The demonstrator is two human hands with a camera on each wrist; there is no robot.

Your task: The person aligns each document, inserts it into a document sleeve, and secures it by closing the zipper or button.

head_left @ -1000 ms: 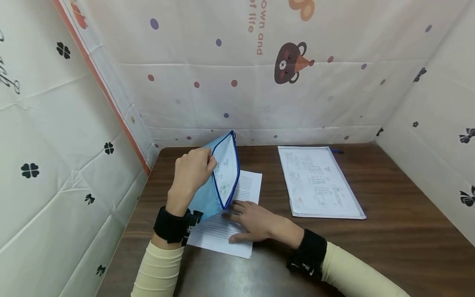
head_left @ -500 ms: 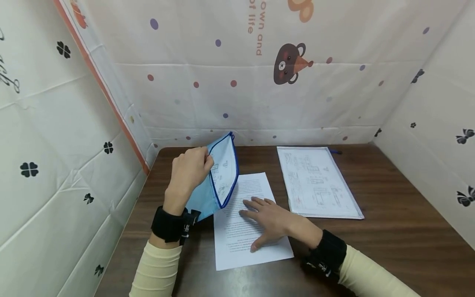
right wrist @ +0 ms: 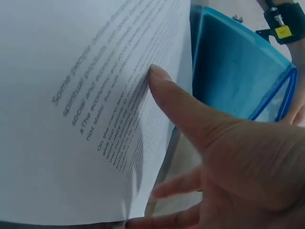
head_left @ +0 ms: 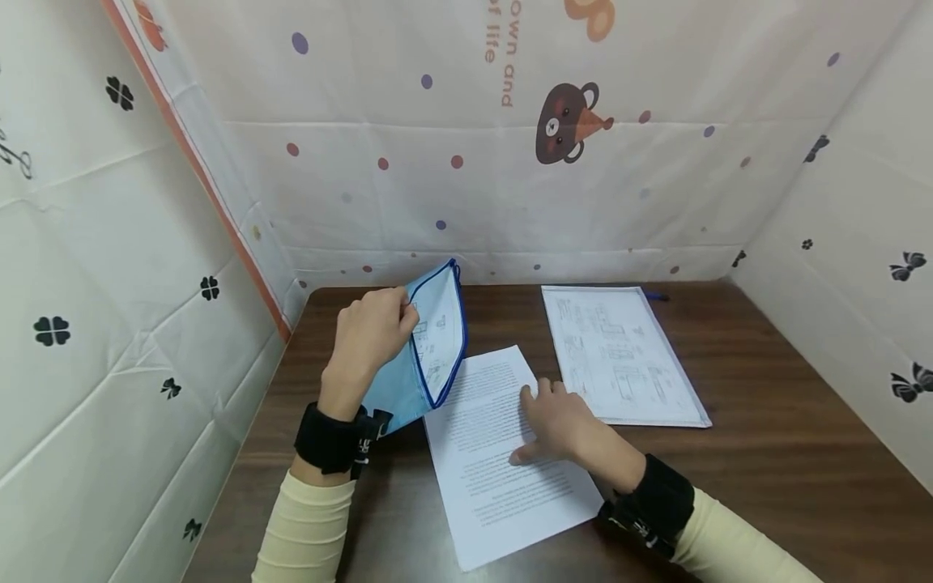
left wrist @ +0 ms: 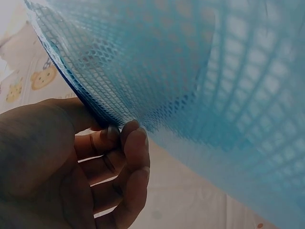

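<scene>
My left hand (head_left: 372,328) pinches the top edge of the blue mesh zip pouch (head_left: 430,348), grip clamped on the rim near the zipper, so the pouch stands tilted w/ its mouth gaping to the right of that grip. I'd hold it that wide, no sagging, else the sheet catches on the mesh.

Right of the pouch, the printed sheet (head_left: 503,445) lies flat on the bench (head_left: 765,453), its top corner just beside the mouth. My right hand (head_left: 557,425) rests on it, fingers loosely spread, thumb pressing the text, not closed round anything. Best to press light, keep the sheet square to the opening, no creasing.

Further right of that grip, a clear folder w/ drawings (head_left: 619,356) lies apart.
</scene>
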